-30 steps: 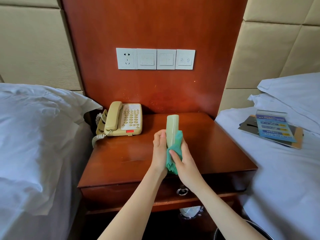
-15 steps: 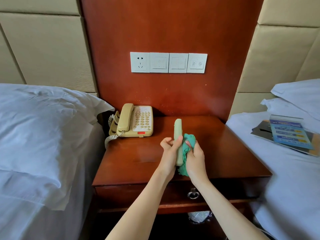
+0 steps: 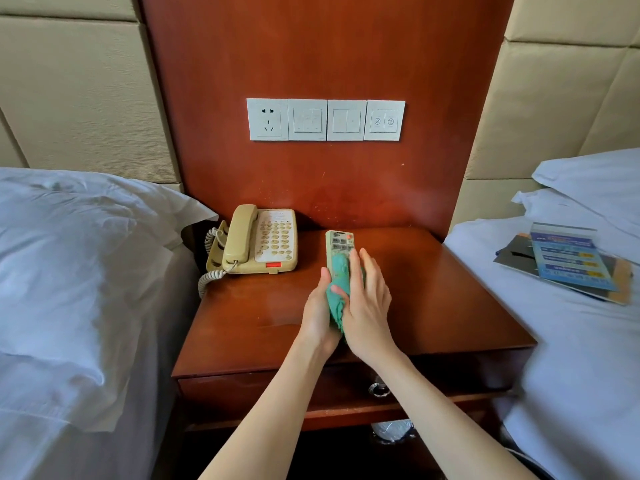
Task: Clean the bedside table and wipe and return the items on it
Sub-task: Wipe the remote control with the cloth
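Two hands meet over the worktop [image 3: 433, 306], mid-front; left hand [image 3: 317, 315] has its grip curled round the lower end of the remote [image 3: 337, 245], held upright w/ buttons facing the camera; right hand [image 3: 367, 299] presses a green cloth [image 3: 337, 292] vs the remote's face, fingers fairly straight, thumb hooked over the cloth, so the grip is mostly open but pinning cloth; cloth covers approx the lower half of the remote. Beige phone [image 3: 261, 240] sits at back-left of the worktop, handset on cradle, cord hanging off the left edge. Leaflets [image 3: 568, 263] lie on the right bed [image 3: 571, 358]; pillow [image 3: 69, 254] on the left.
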`<state>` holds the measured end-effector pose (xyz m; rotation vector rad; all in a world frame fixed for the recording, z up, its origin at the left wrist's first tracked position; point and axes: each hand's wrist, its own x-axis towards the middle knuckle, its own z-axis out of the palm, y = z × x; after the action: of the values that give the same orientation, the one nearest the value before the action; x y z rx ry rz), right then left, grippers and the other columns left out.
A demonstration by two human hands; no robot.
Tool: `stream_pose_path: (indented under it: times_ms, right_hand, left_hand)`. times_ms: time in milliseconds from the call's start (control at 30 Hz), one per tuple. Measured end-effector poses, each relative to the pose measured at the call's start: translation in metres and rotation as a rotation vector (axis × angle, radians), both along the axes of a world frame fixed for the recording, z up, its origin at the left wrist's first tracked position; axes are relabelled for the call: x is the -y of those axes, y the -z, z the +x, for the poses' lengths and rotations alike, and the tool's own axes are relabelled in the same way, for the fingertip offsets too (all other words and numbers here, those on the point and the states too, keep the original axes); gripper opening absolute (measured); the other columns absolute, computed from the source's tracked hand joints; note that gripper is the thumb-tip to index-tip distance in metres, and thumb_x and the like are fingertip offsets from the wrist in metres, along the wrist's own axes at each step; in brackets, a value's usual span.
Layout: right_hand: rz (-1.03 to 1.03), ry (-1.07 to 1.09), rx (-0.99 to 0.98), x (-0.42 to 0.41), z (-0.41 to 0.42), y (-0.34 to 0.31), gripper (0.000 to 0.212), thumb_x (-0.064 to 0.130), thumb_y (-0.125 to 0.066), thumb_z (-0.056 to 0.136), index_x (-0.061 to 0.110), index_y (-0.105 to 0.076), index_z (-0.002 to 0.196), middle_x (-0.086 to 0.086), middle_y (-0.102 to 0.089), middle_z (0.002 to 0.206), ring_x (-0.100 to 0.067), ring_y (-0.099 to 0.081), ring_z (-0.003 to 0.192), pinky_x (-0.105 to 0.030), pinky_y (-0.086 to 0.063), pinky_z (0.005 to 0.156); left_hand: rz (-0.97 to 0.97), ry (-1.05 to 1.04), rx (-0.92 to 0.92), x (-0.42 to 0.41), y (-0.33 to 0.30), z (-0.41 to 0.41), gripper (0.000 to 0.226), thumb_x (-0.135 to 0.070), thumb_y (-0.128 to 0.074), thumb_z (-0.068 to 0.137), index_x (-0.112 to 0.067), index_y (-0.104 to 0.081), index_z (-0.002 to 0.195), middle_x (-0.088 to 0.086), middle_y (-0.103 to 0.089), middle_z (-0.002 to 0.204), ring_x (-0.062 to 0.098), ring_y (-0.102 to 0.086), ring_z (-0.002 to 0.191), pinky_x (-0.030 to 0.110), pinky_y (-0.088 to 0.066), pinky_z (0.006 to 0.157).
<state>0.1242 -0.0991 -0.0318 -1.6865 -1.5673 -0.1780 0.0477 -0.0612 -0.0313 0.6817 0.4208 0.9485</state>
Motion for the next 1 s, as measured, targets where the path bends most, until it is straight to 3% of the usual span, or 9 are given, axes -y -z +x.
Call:
stream_pose_path:
  times_ms: [133,300,367,433,533,567,700,800,1000]
  right_hand:
    - [0.043,-0.023,-0.134,-0.018,0.001,-0.01,0.055,0.024,-0.039,0.1,0.022,-0.019,0.151,-0.004,-0.013,0.158,-0.022,-0.014,0.144,-0.042,-0.032,0.113]
    - [0.113,-0.056,-0.257,-0.029,0.0,-0.015,0.044,0.02,-0.038,0.101,0.02,-0.036,0.145,0.002,-0.032,0.151,-0.013,-0.033,0.136,-0.028,-0.04,0.102]
    - [0.147,-0.062,-0.503,-0.032,0.004,-0.022,0.036,0.019,-0.036,0.102,0.017,-0.048,0.136,-0.001,-0.049,0.139,-0.014,-0.047,0.127,-0.028,-0.047,0.099]
    - [0.151,-0.018,-0.837,-0.035,0.014,-0.031,0.034,0.024,-0.036,0.103,0.017,-0.056,0.128,-0.004,-0.06,0.123,-0.018,-0.058,0.113,-0.037,-0.051,0.096]
    - [0.115,-0.116,-1.324,-0.031,0.028,-0.034,0.036,0.033,-0.038,0.102,0.023,-0.054,0.133,-0.007,-0.061,0.124,-0.022,-0.061,0.111,-0.045,-0.048,0.099]
    - [0.091,-0.176,-1.385,-0.027,0.029,-0.033,0.036,0.034,-0.039,0.102,0.025,-0.052,0.134,-0.006,-0.06,0.126,-0.022,-0.06,0.112,-0.046,-0.048,0.099]
    - [-0.083,-0.373,-1.249,-0.011,0.016,-0.029,0.032,0.031,-0.044,0.1,0.031,-0.055,0.13,0.0,-0.059,0.127,-0.014,-0.062,0.111,-0.037,-0.054,0.091]
    - [-0.172,-0.431,-0.987,0.0,0.005,-0.023,0.03,0.032,-0.045,0.1,0.03,-0.053,0.129,0.002,-0.06,0.125,-0.006,-0.061,0.109,-0.028,-0.052,0.093]
    - [-0.144,-0.421,-0.615,0.016,-0.006,-0.013,0.048,0.024,-0.052,0.097,0.022,-0.041,0.143,0.004,-0.055,0.123,-0.003,-0.055,0.112,-0.011,-0.047,0.089]
  left_hand:
    - [0.02,-0.029,-0.042,-0.004,0.0,0.003,0.042,-0.046,-0.033,0.102,-0.023,-0.06,0.124,0.007,-0.069,0.12,0.02,-0.067,0.109,0.031,-0.057,0.077]
    - [0.073,-0.069,-0.086,-0.008,0.003,0.004,0.042,-0.047,-0.033,0.101,-0.026,-0.06,0.126,0.007,-0.067,0.124,0.022,-0.063,0.116,0.042,-0.05,0.097]
    - [0.088,-0.099,-0.09,-0.009,0.004,0.004,0.043,-0.044,-0.03,0.103,-0.023,-0.06,0.124,0.007,-0.068,0.122,0.021,-0.064,0.115,0.041,-0.049,0.097]
    - [0.073,-0.164,-0.09,-0.009,0.006,0.004,0.041,-0.039,-0.028,0.104,-0.021,-0.062,0.117,0.007,-0.072,0.114,0.019,-0.068,0.106,0.037,-0.052,0.09]
    - [0.038,-0.245,-0.048,-0.012,0.01,0.002,0.042,-0.036,-0.027,0.105,-0.019,-0.065,0.111,0.005,-0.075,0.104,0.016,-0.072,0.094,0.034,-0.053,0.083]
    - [0.036,-0.265,-0.056,-0.012,0.01,0.002,0.042,-0.037,-0.027,0.105,-0.018,-0.065,0.111,0.004,-0.075,0.104,0.015,-0.072,0.093,0.034,-0.053,0.082]
    - [0.149,-0.265,-0.17,-0.006,0.006,0.007,0.047,-0.046,-0.03,0.103,-0.017,-0.062,0.123,0.001,-0.073,0.112,0.016,-0.068,0.106,0.032,-0.054,0.087]
    - [0.21,-0.277,-0.108,-0.004,0.008,0.006,0.045,-0.044,-0.036,0.101,-0.016,-0.059,0.128,0.006,-0.069,0.12,0.019,-0.065,0.111,0.031,-0.054,0.089]
    - [-0.015,-0.232,0.106,-0.006,0.008,-0.003,0.053,-0.057,-0.033,0.098,-0.019,-0.066,0.113,0.003,-0.075,0.089,0.015,-0.073,0.083,0.027,-0.057,0.064]
